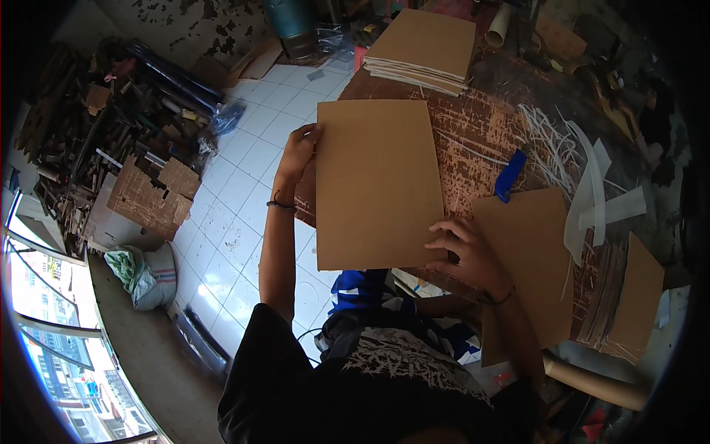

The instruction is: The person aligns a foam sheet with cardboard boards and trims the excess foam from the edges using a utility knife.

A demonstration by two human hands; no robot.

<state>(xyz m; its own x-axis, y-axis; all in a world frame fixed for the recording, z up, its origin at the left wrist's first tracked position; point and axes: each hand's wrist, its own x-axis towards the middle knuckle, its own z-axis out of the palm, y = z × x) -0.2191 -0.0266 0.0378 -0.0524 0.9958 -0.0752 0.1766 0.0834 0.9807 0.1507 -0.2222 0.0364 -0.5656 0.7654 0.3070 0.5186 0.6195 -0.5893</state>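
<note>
Your left hand [298, 150] pinches the upper left edge of a brown cardboard sheet [377, 185], which is in front of you, partly over the counter [473, 122]. Your right hand [473, 255], fingers spread and curved, is at its lower right corner. A cardboard stack [421, 44] lies at the far end.

Worn brown table [473, 132]: cardboard stack [423, 43] toward far edge; white strips [546, 145], blue tool [510, 176] toward right edge; cardboard sheet [529, 255] across near edge.
</note>
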